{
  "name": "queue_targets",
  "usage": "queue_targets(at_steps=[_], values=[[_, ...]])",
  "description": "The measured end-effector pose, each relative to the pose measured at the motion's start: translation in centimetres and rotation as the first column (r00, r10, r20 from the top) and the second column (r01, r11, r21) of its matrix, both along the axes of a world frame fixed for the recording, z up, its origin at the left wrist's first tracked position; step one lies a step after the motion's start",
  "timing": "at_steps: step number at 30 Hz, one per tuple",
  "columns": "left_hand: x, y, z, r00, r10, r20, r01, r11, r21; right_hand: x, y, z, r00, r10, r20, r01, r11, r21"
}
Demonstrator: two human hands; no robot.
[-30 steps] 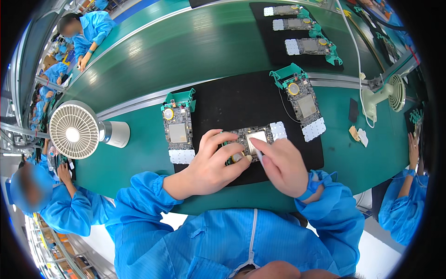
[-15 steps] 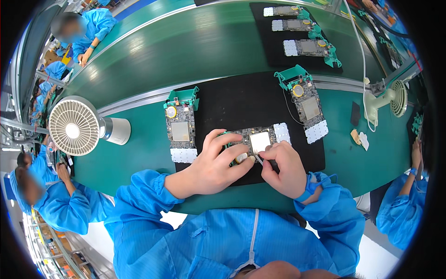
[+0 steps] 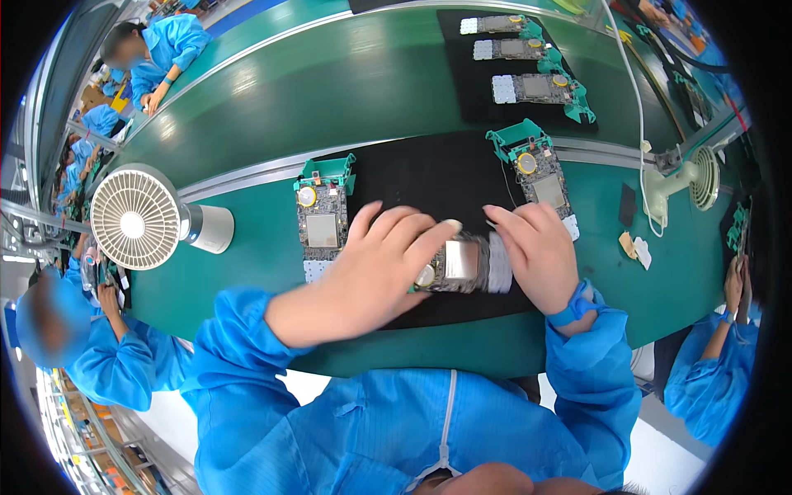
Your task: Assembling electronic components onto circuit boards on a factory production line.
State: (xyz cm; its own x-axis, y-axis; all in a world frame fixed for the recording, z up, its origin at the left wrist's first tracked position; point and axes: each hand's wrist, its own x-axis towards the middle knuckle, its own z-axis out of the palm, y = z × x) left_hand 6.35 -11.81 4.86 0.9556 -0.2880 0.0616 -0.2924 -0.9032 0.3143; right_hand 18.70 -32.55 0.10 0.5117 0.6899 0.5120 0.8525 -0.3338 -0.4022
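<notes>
A circuit board (image 3: 464, 262) with a shiny square metal shield, a round yellow-rimmed cell and a white end strip lies crosswise over the black mat, blurred by motion. My left hand (image 3: 367, 260) covers its left end, fingers and thumb closed round it. At the white end is my right hand (image 3: 540, 252), its fingers bent and a little apart, with nothing visible in them. Left of my hands lies another board (image 3: 322, 231) with a green plastic frame. A similar board (image 3: 547, 190) with a green frame and thin wire lies at the right, partly behind my right hand.
A white fan (image 3: 136, 216) stands at the left and a smaller fan (image 3: 704, 177) at the right. Beyond the metal rail, more boards (image 3: 536, 86) lie on a black mat on the green conveyor (image 3: 330, 91). Scraps (image 3: 634, 247) lie at right. Other people work on both sides.
My right hand has let go its pinch by the metal shield and moved right and up to the white end. My left hand has shifted over the board's left end. The far boards slid slightly left.
</notes>
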Motion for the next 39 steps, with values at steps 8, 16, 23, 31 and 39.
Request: queue_targets(at_steps=[8, 16, 23, 31, 39], values=[[0.2, 2.2, 2.0, 0.994, 0.07, 0.081, -0.08, 0.989, 0.125, -0.7, -1.8, 0.2, 0.814, -0.036, -0.579, 0.06, 0.998, 0.022], [-3.6, 0.6, -3.3, 0.655, -0.169, -0.736, -0.752, -0.053, -0.657, -3.6, 1.3, 1.0, 0.731, 0.145, -0.667, -0.037, 0.984, 0.172], [-1.3, -0.2, -5.4, 0.707, -0.263, -0.656, -0.696, -0.099, -0.711, -5.7, 3.8, 0.4, 0.851, 0.062, -0.522, -0.007, 0.994, 0.108], [-1.4, -0.5, -5.9, 0.743, -0.24, -0.624, -0.656, -0.079, -0.751, -5.7, 4.1, -0.1, 0.845, 0.064, -0.531, 0.013, 0.99, 0.141], [-1.4, -0.5, -6.4, 0.741, -0.169, -0.65, -0.659, -0.001, -0.752, -6.3, 4.4, 0.1, 0.887, -0.019, -0.461, 0.039, 0.999, 0.033]])
